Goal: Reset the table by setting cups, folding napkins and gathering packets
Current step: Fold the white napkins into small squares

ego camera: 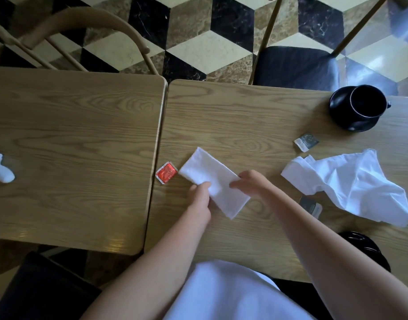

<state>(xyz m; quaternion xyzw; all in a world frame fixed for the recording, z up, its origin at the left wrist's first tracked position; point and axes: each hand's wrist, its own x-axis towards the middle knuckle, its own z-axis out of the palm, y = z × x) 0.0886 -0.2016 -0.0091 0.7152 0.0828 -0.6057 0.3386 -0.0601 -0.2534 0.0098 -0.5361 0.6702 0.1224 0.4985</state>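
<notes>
A white napkin [210, 179], folded into a long rectangle, lies at an angle on the right-hand table [244, 116]. My left hand [199, 197] pinches its near long edge and my right hand [250, 182] presses on its right side. A red packet [166, 172] sits just left of the napkin, at the table's left edge. A crumpled white napkin [357, 185] lies to the right. One dark packet [306, 140] rests beyond it, and another dark packet [310, 204] is partly tucked under it. At the far right, a black cup [365, 103] stands on a black saucer [344, 118].
A second wooden table [71, 146] adjoins on the left, with a narrow gap between the two. A white object [1, 167] lies at its left edge. A dark object [364, 248] sits by the near right edge. Chairs [295, 65] stand beyond both tables.
</notes>
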